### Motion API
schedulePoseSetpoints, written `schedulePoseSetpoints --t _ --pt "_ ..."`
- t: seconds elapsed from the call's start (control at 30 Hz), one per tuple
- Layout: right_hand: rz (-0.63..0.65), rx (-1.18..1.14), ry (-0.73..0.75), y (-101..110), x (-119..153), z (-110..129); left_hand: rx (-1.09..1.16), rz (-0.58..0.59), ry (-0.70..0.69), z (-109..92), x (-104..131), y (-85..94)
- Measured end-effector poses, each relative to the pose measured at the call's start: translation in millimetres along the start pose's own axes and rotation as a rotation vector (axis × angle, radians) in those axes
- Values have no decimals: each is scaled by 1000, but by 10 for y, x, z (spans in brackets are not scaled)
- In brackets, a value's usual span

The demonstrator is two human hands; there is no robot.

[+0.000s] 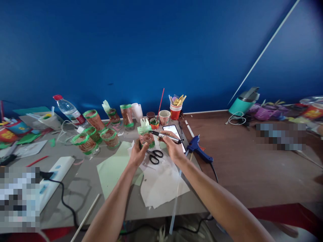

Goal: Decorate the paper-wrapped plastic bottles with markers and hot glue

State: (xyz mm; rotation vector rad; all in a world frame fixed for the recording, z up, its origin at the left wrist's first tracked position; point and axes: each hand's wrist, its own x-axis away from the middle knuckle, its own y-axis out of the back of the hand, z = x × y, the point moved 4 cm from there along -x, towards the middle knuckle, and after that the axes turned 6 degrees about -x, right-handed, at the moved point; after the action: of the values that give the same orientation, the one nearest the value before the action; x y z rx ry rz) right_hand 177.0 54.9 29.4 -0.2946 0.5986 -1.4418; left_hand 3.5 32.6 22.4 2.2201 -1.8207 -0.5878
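Note:
My left hand (pixel 139 152) is wrapped round the lower side of a small cup (pixel 145 137) painted brown with a green rim. Pale green paper pieces stick up from its top. Between the fingers of my right hand (pixel 172 144) is a black and silver marker (pixel 168 136), its tip at the cup's upper right side. Black-handled scissors (pixel 154 158) lie just below the cup on torn white paper (pixel 161 186). A phone (pixel 172 129) with a lit screen rests behind my right hand, partly covered by it.
Several brown and green painted cups (pixel 110 137) stand at the left, near a water bottle (pixel 68 110). A blue glue gun (pixel 199 149) lies at the right with its cord. Behind are a red cup of sticks (pixel 176 111) and a paper cup (pixel 165 118). A power strip (pixel 57 179) lies at front left.

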Motion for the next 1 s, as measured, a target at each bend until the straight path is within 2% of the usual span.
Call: schedulePoseSetpoints --t 0.17,0.37,0.57,0.77,1.0 --pt "-58 -16 18 35 -34 6 41 12 -22 5 -4 -10" --pt "5 -63 -13 -9 -24 21 17 14 -31 13 -6 -10" --pt "-49 -125 -34 3 -48 45 93 34 -55 72 -20 -32" --pt "1 -153 -61 -38 -34 65 126 52 -58 105 -28 -45" --pt "-38 -189 -50 -4 -56 65 141 53 -73 103 -32 -46"
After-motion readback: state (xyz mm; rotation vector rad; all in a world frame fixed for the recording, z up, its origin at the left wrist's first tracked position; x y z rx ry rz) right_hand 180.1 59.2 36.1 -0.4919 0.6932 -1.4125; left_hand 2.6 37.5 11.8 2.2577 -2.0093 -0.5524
